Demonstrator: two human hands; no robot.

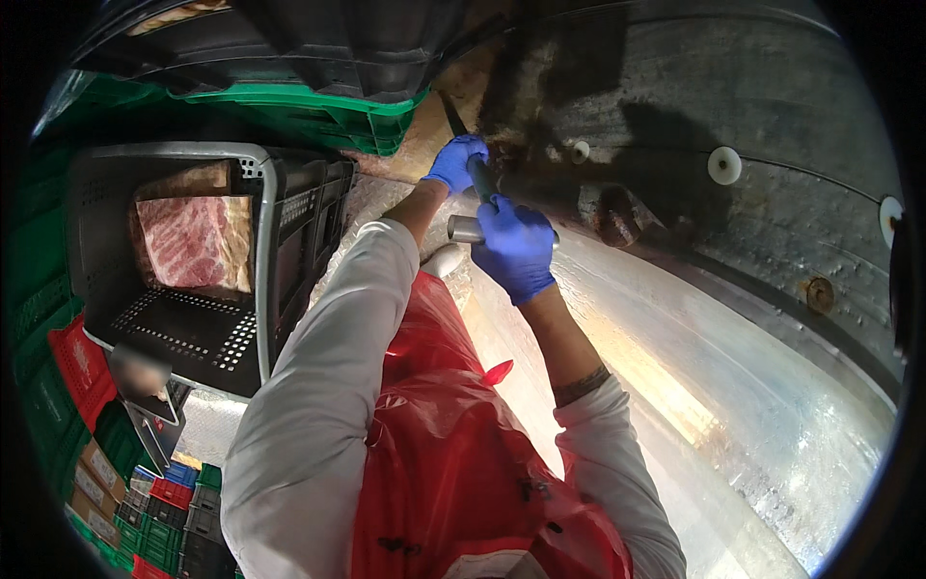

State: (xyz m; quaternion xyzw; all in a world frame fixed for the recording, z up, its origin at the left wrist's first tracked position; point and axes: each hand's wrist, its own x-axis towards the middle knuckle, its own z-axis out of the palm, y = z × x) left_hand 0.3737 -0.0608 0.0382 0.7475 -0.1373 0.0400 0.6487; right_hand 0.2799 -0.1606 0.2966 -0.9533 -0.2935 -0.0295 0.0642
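T-handled tool (484, 185): likely stiff, moderately heavy; best held at shaft (480, 175) and crossbar (464, 229).
Left hand (457, 163): grip wrapped around dark shaft.
Right hand (517, 249): grip curled over steel crossbar.

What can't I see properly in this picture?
All in the head view:
Metal bar: middle hidden by the right hand.
Dark tool: partly covered by the left hand.
Rear slab: mostly behind the front meat slab.
Upper black crate: cut off by the top edge.
Cardboard boxes: print too small.

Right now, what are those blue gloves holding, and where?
A long-shafted tool, kind unclear: the left hand grips its dark shaft, the right hand its silver crossbar.
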